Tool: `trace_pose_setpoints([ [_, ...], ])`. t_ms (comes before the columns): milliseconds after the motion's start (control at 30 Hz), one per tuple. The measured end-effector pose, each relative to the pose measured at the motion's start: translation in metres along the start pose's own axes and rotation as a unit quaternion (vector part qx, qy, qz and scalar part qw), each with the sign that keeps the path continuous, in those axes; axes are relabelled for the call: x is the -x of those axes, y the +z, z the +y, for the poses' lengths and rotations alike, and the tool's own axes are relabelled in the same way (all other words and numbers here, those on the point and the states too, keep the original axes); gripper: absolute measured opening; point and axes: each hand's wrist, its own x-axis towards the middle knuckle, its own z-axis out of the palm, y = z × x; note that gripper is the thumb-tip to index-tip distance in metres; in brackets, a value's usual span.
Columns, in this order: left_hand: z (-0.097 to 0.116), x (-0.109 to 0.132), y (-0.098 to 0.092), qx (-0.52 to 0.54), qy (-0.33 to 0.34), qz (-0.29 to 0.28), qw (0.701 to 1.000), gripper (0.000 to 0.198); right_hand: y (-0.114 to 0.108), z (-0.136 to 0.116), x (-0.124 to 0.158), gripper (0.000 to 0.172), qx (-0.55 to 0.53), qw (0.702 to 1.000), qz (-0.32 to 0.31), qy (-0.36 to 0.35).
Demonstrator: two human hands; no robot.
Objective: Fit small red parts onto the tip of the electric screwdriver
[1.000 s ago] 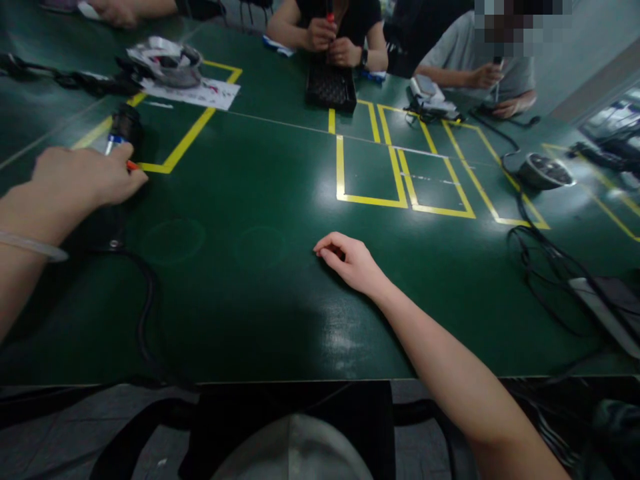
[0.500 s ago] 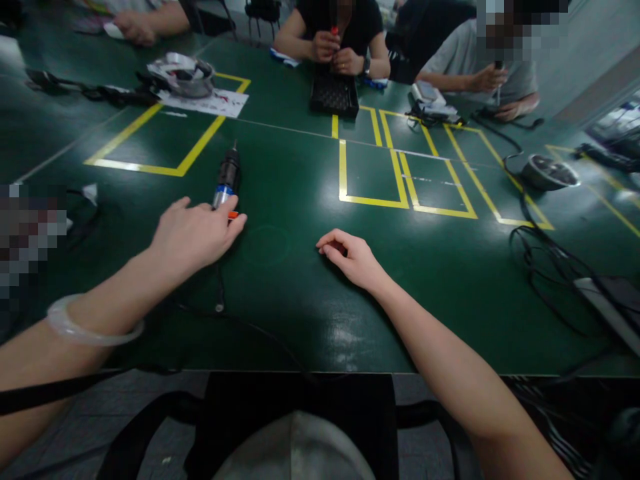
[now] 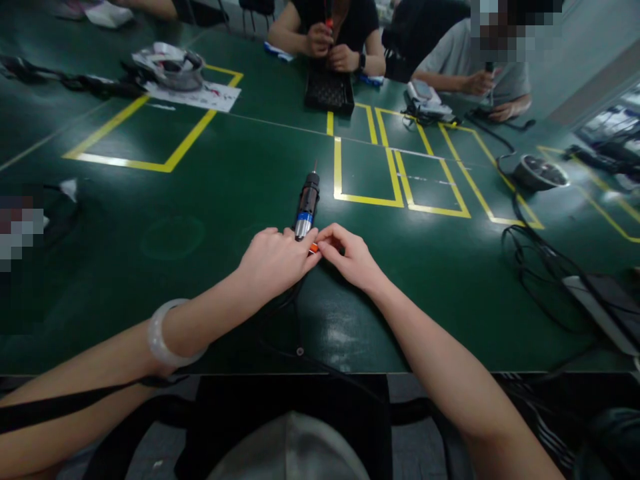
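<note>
An electric screwdriver (image 3: 305,207) lies low over the green table, its bit pointing away from me. It has a black front, a blue ring and a silver band. My left hand (image 3: 277,261) is wrapped over its rear part, palm down, and hides most of the handle. A small orange part (image 3: 313,248) shows between the left thumb and forefinger. My right hand (image 3: 347,255) is curled with thumb and forefinger pinched at that orange part; the exact contact is partly hidden. A black cord (image 3: 299,320) runs from under my left hand toward the table's front edge.
Yellow tape outlines (image 3: 370,199) mark the table (image 3: 225,200). A black tray (image 3: 329,95) stands before a person opposite. At the right are a metal bowl (image 3: 543,172) and tangled cables (image 3: 525,267). A bowl on paper (image 3: 177,73) stands back left. Another person sits far right.
My left hand has carried the electric screwdriver to the right, up to my right hand. My right hand has stayed nearly in place, and its fingertips now meet the orange part.
</note>
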Motion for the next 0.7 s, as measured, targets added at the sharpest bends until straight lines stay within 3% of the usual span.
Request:
trace_pose_setpoints([
  [133, -0.004, 0.001, 0.002, 0.001, -0.001, -0.001, 1.000, 0.046, 0.003, -0.001, 0.000, 0.022, -0.018, 0.999, -0.021, 0.017],
  [367, -0.010, 0.007, 0.003, 0.023, 0.005, 0.008, 1.000, 0.046, 0.004, -0.004, -0.001, 0.019, -0.046, 0.998, -0.020, 0.034],
  [567, -0.024, 0.011, 0.011, 0.083, -0.029, 0.004, 0.996, 0.083, -0.009, 0.005, -0.006, 0.025, -0.141, 0.986, -0.027, 0.082],
  [700, -0.035, 0.005, 0.024, 0.153, 0.015, 0.008, 0.988, 0.091, -0.015, 0.009, -0.007, 0.028, -0.161, 0.978, -0.062, 0.115],
])
